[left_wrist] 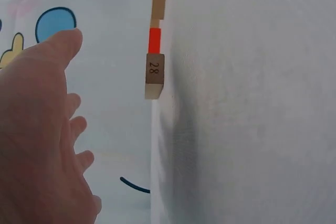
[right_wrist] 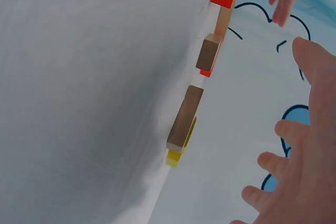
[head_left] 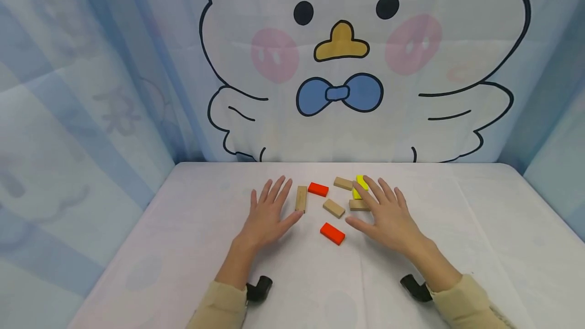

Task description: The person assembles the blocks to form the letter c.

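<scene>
My left hand (head_left: pixel 265 215) hovers low over the table with its fingers spread and nothing in it. Just right of its thumb lies a plain wooden block (head_left: pixel 301 197), whose end reads "28" in the left wrist view. My right hand (head_left: pixel 390 215), fingers also apart and holding nothing, partly covers a yellow block (head_left: pixel 362 182) and a wooden block (head_left: pixel 358 205) in the head view. Between the hands lie a red block (head_left: pixel 318 189) at the back, a wooden block (head_left: pixel 334 208) in the middle and another red block (head_left: pixel 332 234) nearest me. One more wooden block (head_left: pixel 343 183) lies beside the yellow one.
A white cloth covers the table (head_left: pixel 292 288). Behind it hangs a curtain (head_left: pixel 338 136) printed with a cartoon bird, and blue curtains flank both sides. Black wrist mounts (head_left: pixel 259 289) show near both sleeves.
</scene>
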Tool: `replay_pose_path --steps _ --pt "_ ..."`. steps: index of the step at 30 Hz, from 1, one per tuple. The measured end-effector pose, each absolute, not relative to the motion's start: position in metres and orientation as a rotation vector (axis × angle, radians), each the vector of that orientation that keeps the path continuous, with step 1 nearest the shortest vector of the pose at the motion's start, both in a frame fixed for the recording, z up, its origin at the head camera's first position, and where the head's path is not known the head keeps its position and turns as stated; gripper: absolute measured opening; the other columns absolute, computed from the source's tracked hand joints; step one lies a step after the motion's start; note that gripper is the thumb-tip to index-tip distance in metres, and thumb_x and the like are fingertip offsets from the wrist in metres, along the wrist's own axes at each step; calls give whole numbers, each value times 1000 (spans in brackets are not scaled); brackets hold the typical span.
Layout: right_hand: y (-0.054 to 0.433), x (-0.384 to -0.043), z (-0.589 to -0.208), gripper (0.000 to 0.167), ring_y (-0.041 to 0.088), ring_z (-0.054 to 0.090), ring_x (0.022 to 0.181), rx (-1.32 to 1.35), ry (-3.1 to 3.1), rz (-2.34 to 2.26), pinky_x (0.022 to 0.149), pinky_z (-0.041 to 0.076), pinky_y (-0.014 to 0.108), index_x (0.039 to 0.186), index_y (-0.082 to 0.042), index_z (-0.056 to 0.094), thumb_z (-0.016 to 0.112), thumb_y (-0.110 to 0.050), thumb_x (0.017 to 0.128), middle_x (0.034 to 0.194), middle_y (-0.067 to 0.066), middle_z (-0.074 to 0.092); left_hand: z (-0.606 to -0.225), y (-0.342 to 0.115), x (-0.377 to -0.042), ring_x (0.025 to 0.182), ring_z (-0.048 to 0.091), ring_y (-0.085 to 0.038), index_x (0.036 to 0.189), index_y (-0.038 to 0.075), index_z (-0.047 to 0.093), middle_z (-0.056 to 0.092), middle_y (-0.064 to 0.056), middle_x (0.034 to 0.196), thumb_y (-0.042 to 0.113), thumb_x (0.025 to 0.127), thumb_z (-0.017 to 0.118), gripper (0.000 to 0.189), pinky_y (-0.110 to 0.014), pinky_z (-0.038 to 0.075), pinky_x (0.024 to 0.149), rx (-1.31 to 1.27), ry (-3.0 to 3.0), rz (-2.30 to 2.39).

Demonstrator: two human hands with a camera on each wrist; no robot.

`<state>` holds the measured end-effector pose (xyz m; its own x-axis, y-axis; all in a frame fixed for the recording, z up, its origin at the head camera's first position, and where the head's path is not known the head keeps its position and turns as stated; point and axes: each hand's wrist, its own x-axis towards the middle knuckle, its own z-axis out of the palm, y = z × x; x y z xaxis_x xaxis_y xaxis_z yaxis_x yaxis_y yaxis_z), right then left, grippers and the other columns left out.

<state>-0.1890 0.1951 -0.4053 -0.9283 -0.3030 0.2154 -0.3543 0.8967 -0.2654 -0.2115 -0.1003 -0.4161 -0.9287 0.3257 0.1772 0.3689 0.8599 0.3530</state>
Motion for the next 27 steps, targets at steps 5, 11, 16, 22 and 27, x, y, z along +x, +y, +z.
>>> replay_pose_path --steps 5,11,16,22,27 --pt "189 -189 -406 83 47 16 147 542 -2848 498 113 10 70 157 -10 37 68 -51 91 162 18 27 -420 -100 -216 152 11 -34 162 18 25 18 -5 167 55 98 51 78 -64 4 118 -593 -2887 -650" --pt "182 -191 -407 81 47 20 146 595 -2811 557 113 13 69 156 -13 38 68 -51 91 160 17 30 -426 -101 -222 152 12 -33 162 17 26 20 -6 167 53 98 52 78 -62 6 119 -624 -2884 -704" --pt "176 -192 -409 79 47 24 144 617 -2808 593 113 18 67 156 -13 40 69 -48 91 159 17 33 -430 -100 -228 152 14 -32 161 16 29 23 -6 166 50 98 55 76 -60 7 119 -657 -2876 -798" --pt "171 -191 -412 75 46 31 141 668 -2768 636 112 24 65 153 -11 45 71 -45 90 157 17 37 -438 -100 -234 151 18 -30 160 15 32 27 -6 165 46 99 56 72 -57 9 120 -679 -2872 -869" --pt "170 -192 -414 73 45 37 138 719 -2734 644 111 27 64 151 -10 48 73 -42 90 154 16 40 -441 -100 -236 151 19 -30 159 14 33 29 -6 164 44 99 56 70 -56 9 120 -670 -2880 -885"
